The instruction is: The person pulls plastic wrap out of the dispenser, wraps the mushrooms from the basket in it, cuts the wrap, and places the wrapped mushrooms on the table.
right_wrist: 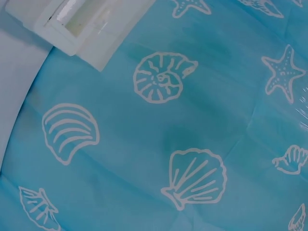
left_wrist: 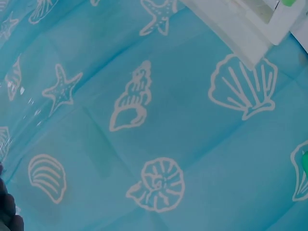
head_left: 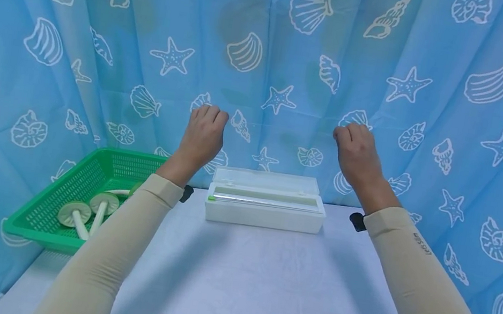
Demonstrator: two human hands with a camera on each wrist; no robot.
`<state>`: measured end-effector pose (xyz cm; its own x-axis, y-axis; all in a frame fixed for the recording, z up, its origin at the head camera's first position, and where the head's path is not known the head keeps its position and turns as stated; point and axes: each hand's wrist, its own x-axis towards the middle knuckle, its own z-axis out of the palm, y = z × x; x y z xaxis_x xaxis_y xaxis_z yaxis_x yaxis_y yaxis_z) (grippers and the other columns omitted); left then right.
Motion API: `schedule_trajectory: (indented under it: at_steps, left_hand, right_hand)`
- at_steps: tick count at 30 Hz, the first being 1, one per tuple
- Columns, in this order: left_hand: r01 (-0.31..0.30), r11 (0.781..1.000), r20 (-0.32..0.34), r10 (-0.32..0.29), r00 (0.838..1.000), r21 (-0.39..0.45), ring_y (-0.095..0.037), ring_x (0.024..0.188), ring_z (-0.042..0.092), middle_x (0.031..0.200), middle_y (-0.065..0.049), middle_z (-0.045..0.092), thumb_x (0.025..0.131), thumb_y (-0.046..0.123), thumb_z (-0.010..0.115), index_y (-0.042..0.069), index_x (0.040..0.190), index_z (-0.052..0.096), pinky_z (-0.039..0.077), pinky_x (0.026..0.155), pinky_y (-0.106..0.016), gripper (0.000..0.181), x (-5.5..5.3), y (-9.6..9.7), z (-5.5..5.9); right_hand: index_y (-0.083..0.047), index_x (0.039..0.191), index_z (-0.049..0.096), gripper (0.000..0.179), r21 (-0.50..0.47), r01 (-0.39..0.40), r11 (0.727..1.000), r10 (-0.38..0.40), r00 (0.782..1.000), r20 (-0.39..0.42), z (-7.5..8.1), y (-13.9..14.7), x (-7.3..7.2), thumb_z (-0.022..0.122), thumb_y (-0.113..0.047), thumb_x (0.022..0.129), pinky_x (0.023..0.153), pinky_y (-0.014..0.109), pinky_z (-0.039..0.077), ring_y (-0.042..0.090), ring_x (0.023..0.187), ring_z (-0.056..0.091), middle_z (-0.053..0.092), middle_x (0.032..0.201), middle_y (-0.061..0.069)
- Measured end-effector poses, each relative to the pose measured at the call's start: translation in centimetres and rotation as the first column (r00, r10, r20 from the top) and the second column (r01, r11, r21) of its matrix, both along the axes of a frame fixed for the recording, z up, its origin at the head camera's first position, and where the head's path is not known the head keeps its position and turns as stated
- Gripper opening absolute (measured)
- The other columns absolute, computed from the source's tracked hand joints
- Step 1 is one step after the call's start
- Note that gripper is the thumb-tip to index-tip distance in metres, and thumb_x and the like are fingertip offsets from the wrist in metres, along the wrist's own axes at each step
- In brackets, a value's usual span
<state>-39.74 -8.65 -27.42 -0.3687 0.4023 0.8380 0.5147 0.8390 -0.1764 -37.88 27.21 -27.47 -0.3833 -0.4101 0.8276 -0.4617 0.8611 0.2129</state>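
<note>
Both hands are raised well above the table, apart from each other, with curled fingers. My left hand [head_left: 205, 131] pinches one side of a clear sheet of cling film [head_left: 280, 127], and my right hand [head_left: 359, 154] pinches the other. The film is almost invisible; a faint edge between the hands and glints in both wrist views give it away. Below and between them, on the table, stands a white cling film dispenser [head_left: 264, 217], its translucent lid [head_left: 266, 180] raised. A green slider [head_left: 211, 198] sits at the left end of its cutter rail. The fingertips' exact grip is too small to tell.
A green plastic basket [head_left: 43, 241] stands at the left, partly behind the left forearm. Several mushroom-like things with white stems [head_left: 98, 216] lie in it. A white cloth covers the table [head_left: 261, 288]. Behind hangs a blue shell-print curtain [head_left: 270, 29].
</note>
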Motion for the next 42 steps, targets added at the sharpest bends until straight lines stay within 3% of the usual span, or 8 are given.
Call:
schedule_trajectory:
  at_steps: [6, 15, 26, 42]
  left_hand:
    - [-0.001, 1.0, -0.005, 0.001, 1.0, -0.002, -0.028, 0.087, 0.05, 0.09, -0.012, 0.054, 0.095, -0.001, 0.054, 0.0, 0.102, 0.06, 0.04, 0.078, -0.039, 0.01, 0.4, -0.2, 0.1]
    - [0.045, 0.998, 0.012, -0.044, 0.999, -0.039, -0.028, 0.088, 0.054, 0.092, -0.012, 0.058, 0.093, 0.002, 0.058, 0.0, 0.103, 0.062, 0.043, 0.081, -0.037, 0.01, 1.4, -0.1, -0.9]
    - [0.058, 0.998, -0.038, -0.058, 0.998, 0.001, -0.028, 0.083, 0.05, 0.088, -0.013, 0.055, 0.094, -0.002, 0.055, -0.001, 0.1, 0.06, 0.04, 0.075, -0.038, 0.008, 2.3, -0.2, 0.9]
    - [0.073, 0.997, -0.059, -0.072, 0.996, 0.018, -0.029, 0.083, 0.05, 0.088, -0.013, 0.055, 0.096, 0.0, 0.054, -0.002, 0.099, 0.06, 0.04, 0.076, -0.039, 0.007, 3.1, -0.6, 2.0]
  right_hand:
    - [0.002, 0.106, 0.055, 0.008, -0.025, -0.004, 1.0, 0.004, 1.0, 0.003, 0.4, -0.4, 0.1, 0.054, 0.001, 0.098, 0.069, 0.037, 0.047, 0.03, 0.08, 0.049, 0.05, 0.088, 0.015]
    - [0.0, 0.106, 0.056, 0.009, -0.011, -0.005, 1.0, 0.006, 0.997, 0.073, -0.4, 0.2, -0.1, 0.055, 0.001, 0.097, 0.076, 0.038, 0.049, 0.029, 0.084, 0.05, 0.052, 0.092, 0.013]
    - [0.002, 0.104, 0.056, 0.01, 0.004, -0.036, 0.999, 0.036, 0.999, -0.02, 1.5, 0.3, 1.0, 0.059, 0.003, 0.095, 0.069, 0.038, 0.045, 0.03, 0.079, 0.048, 0.051, 0.089, 0.015]
    - [0.001, 0.102, 0.057, 0.007, -0.009, -0.04, 0.999, 0.039, 0.998, -0.042, 2.7, 0.0, 2.1, 0.057, 0.001, 0.096, 0.07, 0.039, 0.047, 0.03, 0.078, 0.049, 0.052, 0.087, 0.014]
